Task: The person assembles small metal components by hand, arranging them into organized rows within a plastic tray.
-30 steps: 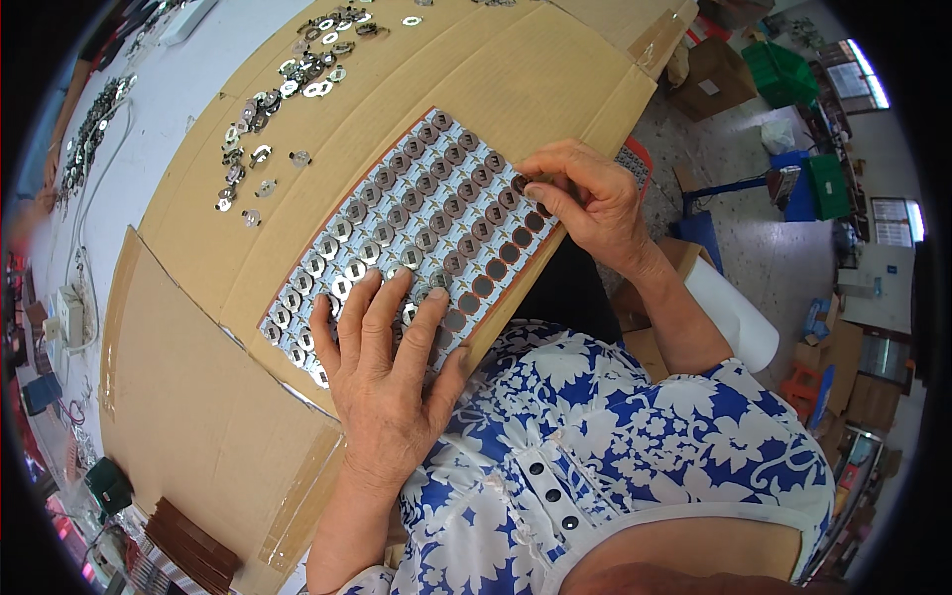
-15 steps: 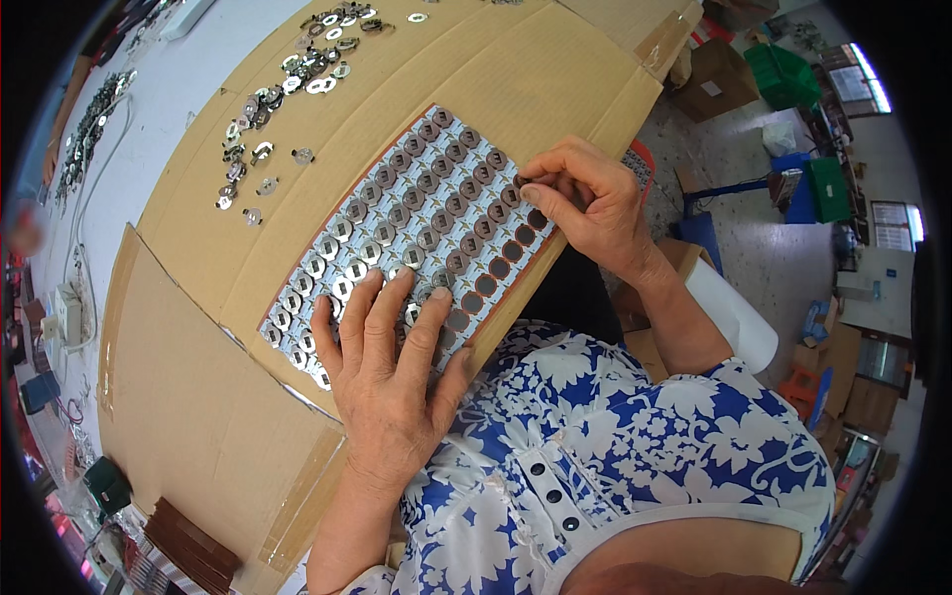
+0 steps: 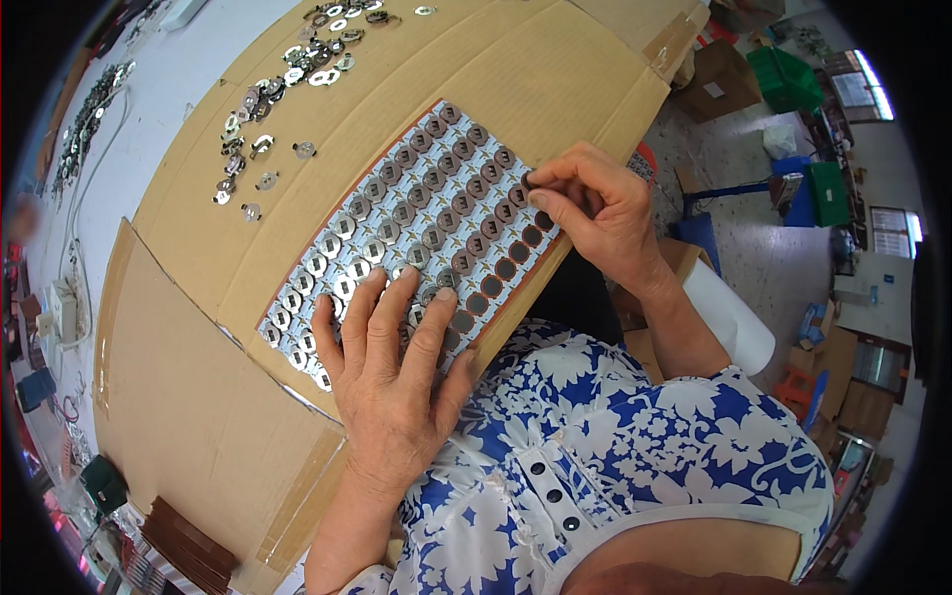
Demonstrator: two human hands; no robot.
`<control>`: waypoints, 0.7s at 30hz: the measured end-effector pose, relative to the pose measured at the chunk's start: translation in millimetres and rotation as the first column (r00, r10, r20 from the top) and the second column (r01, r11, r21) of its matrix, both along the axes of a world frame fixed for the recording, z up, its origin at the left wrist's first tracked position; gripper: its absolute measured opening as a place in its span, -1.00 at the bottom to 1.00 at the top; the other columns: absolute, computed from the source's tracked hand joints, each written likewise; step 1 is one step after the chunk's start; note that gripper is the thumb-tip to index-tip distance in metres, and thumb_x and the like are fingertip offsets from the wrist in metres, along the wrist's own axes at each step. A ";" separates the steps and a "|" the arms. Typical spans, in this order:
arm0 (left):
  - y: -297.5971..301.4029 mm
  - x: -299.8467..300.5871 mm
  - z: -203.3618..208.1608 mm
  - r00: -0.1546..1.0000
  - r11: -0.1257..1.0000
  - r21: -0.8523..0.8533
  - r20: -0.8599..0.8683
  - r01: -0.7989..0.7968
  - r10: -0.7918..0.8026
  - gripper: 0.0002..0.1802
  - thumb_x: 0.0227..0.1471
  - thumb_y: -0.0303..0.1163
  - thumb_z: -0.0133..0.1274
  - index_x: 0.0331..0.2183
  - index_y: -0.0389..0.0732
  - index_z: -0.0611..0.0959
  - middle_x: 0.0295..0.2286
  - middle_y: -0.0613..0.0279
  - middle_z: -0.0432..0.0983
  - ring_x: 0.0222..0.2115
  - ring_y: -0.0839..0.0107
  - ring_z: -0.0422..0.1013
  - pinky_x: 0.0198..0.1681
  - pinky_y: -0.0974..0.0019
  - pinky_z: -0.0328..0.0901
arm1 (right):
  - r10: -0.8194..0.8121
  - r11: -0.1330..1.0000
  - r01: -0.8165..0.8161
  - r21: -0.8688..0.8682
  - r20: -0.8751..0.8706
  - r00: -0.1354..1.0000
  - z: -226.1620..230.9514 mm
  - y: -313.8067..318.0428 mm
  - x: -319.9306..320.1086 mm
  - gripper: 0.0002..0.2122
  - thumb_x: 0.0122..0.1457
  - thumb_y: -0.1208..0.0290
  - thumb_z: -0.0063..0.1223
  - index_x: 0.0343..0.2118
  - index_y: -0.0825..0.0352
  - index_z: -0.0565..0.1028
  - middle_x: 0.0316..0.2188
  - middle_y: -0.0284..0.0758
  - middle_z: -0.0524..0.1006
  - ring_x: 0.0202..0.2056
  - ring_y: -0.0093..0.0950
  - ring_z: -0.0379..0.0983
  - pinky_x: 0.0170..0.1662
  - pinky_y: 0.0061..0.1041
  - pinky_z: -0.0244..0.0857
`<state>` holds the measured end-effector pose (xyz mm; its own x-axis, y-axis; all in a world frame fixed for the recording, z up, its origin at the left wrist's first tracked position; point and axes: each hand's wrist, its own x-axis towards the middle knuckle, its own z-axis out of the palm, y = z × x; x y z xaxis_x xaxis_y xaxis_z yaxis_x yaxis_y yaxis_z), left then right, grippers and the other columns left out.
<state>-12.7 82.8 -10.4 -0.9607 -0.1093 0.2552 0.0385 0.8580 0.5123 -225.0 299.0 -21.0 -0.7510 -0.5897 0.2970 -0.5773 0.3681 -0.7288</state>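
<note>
Pinching a disc [image 3: 529, 180] at the sheet's [image 3: 412, 176] right end
Right grip [image 3: 607, 210] closed, left grip [image 3: 389, 409] spread; one slip'd probably skew it

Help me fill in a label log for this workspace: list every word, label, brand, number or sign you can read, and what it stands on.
No text can be read.
Printed sheet: any print is too small to read.
Discs on it: dark central marks, too small to read.
Pale patch on the brown box: too small and blurred to read.
</note>
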 end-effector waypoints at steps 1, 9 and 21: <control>0.0 -0.9 -1.2 1.000 1.000 0.002 -0.001 0.002 -0.002 -0.39 0.06 -0.22 0.48 0.16 -0.06 0.76 0.24 0.01 0.56 0.33 -0.09 0.40 0.51 -0.43 -0.02 | -0.056 0.998 0.056 0.007 -0.014 0.998 0.1 -1.7 -0.1 -0.86 0.24 0.60 0.43 -0.16 0.38 0.70 -0.33 -0.37 0.63 -0.46 -0.63 0.51 -0.37 -0.56 0.39; 1.8 -0.5 2.2 1.000 1.000 0.004 0.001 0.001 -0.001 -0.38 0.05 -0.22 0.48 0.16 -0.06 0.77 0.24 0.02 0.56 0.34 -0.08 0.40 0.51 -0.44 -0.02 | -0.109 0.990 0.110 0.083 -0.015 0.994 7.1 -4.2 0.0 -0.86 0.25 0.60 0.41 -0.15 0.39 0.69 -0.32 -0.34 0.64 -0.48 -0.57 0.55 -0.37 -0.52 0.42; 0.7 -3.1 -1.6 1.000 1.000 0.011 -0.008 0.013 -0.013 -0.39 0.04 -0.24 0.49 0.15 -0.07 0.78 0.23 0.01 0.57 0.34 -0.08 0.40 0.52 -0.43 -0.03 | 0.099 0.993 -0.077 0.087 -0.289 0.952 2.6 -0.2 -9.6 -0.91 0.26 0.62 0.33 -0.21 0.38 0.64 -0.35 -0.25 0.56 -0.44 -0.31 0.60 -0.38 -0.37 0.44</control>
<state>-15.9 83.6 -12.0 -0.9600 -0.0994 0.2616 0.0538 0.8517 0.5212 -234.6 298.9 -18.4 -0.5816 -0.6783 0.4491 -0.7937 0.3520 -0.4961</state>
